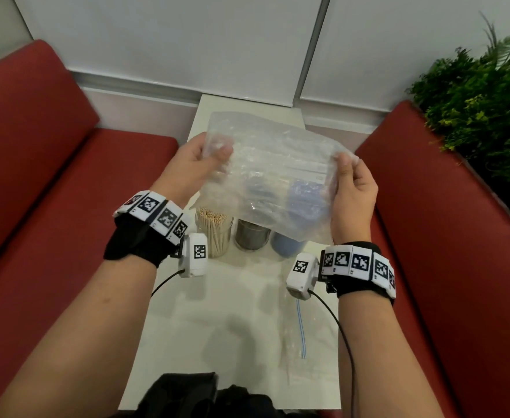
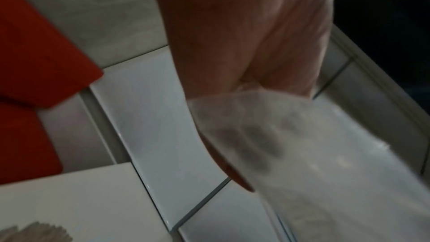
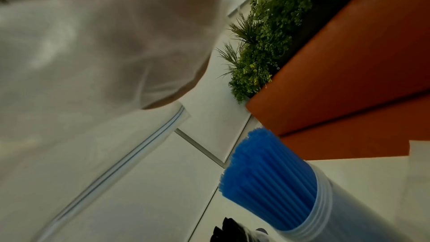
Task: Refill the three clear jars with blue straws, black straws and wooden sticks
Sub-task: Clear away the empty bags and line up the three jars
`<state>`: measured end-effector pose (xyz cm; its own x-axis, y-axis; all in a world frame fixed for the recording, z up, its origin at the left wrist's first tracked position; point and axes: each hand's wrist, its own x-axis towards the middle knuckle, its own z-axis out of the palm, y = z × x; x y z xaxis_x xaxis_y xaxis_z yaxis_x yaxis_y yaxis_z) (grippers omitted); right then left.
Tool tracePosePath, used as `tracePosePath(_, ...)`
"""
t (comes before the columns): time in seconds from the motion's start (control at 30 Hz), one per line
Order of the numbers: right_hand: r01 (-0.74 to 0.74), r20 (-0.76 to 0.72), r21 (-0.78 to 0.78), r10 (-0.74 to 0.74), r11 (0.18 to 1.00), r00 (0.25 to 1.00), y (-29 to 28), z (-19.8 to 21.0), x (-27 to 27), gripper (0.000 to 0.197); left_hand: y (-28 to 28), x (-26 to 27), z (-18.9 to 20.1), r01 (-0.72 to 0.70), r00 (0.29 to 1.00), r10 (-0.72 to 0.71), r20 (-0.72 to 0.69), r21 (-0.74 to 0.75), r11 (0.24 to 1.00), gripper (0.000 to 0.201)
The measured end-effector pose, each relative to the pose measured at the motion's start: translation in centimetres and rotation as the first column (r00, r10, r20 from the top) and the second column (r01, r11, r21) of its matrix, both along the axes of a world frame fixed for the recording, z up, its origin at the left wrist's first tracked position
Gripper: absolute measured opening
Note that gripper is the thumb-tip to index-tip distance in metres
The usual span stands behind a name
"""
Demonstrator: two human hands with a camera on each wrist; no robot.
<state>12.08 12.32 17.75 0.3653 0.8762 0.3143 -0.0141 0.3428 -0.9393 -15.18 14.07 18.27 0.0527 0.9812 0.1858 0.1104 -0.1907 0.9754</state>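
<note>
Both hands hold an empty clear zip bag (image 1: pixel 265 170) in the air over the jars. My left hand (image 1: pixel 201 164) pinches its left edge, thumb on top; my right hand (image 1: pixel 350 176) grips its right edge. Beneath it, three clear jars stand in a row on the white table (image 1: pixel 235 312): wooden sticks (image 1: pixel 213 229) on the left, black straws (image 1: pixel 252 236) in the middle, blue straws (image 1: pixel 286 244) on the right, partly hidden by the bag. The right wrist view shows the blue straws (image 3: pixel 267 176) packed in their jar and the bag's zip strip (image 3: pixel 130 154). In the left wrist view, the bag (image 2: pixel 302 154) covers my fingers.
Another clear zip bag (image 1: pixel 305 327) with a blue strip lies flat on the near right of the table. Red benches (image 1: pixel 51 176) flank the table on both sides. Green plants (image 1: pixel 482 110) stand behind the right bench. A white wall closes the far end.
</note>
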Motion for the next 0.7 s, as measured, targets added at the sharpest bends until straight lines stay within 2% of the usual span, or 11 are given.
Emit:
tracePosePath(0.03,-0.007,-0.025,0.001,0.007,1.000,1.000,-0.1,0.0,0.0,0.026,-0.1,0.2,0.1,0.079,0.993,-0.079,0.085,0.005,0.997,0.023)
tracePosePath(0.07,-0.014,-0.051,0.006,0.014,1.000,0.999,-0.1,0.0,0.0,0.024,-0.2,0.5,0.1,0.085,0.990,-0.087,0.109,0.021,0.996,0.020)
tracePosePath(0.13,-0.010,-0.078,0.018,0.011,1.000,0.997,0.0,0.0,-0.1,0.022,-0.3,1.2,0.2,-0.055,0.998,0.052,0.041,0.064,0.996,0.015)
tracePosePath(0.2,0.023,-0.042,0.019,-0.022,1.000,0.999,0.0,-0.1,-0.2,0.023,-0.2,1.9,0.1,-0.204,0.977,0.209,-0.039,0.097,0.974,0.018)
tracePosePath(0.27,0.021,-0.029,0.013,-0.021,1.000,0.999,-0.4,-0.1,0.0,0.025,-0.2,2.3,0.2,-0.257,0.965,0.259,-0.039,0.065,0.964,0.027)
tracePosePath(0.33,-0.068,-0.057,-0.024,0.067,0.997,0.996,-0.8,-0.3,0.7,0.031,-0.3,2.5,0.3,-0.196,0.980,0.196,-0.037,-0.005,0.980,0.041)
tracePosePath(0.4,-0.226,-0.123,-0.091,0.214,0.970,0.969,-1.3,-0.3,1.6,0.038,-0.4,2.4,0.5,-0.070,0.997,0.069,-0.019,-0.056,0.996,0.046)
tracePosePath(0.5,-0.374,-0.164,-0.169,0.348,0.912,0.923,-1.7,-0.6,3.1,0.036,0.0,2.1,0.5,0.081,0.985,-0.069,0.158,-0.071,0.994,0.026)
tracePosePath(0.53,-0.391,-0.163,-0.184,0.364,0.902,0.917,-1.8,-0.8,3.6,0.035,0.1,2.0,0.5,0.142,0.966,-0.123,0.227,-0.069,0.987,0.022)
tracePosePath(0.6,-0.404,-0.201,-0.219,0.364,0.888,0.910,-2.1,-1.2,4.4,0.035,0.3,1.8,0.2,0.248,0.914,-0.208,0.349,-0.073,0.966,0.032)
tracePosePath(0.7,-0.426,-0.253,-0.250,0.366,0.869,0.896,-2.8,-1.6,5.8,0.025,0.6,1.5,-0.2,0.279,0.908,-0.233,0.347,-0.089,0.956,0.026)
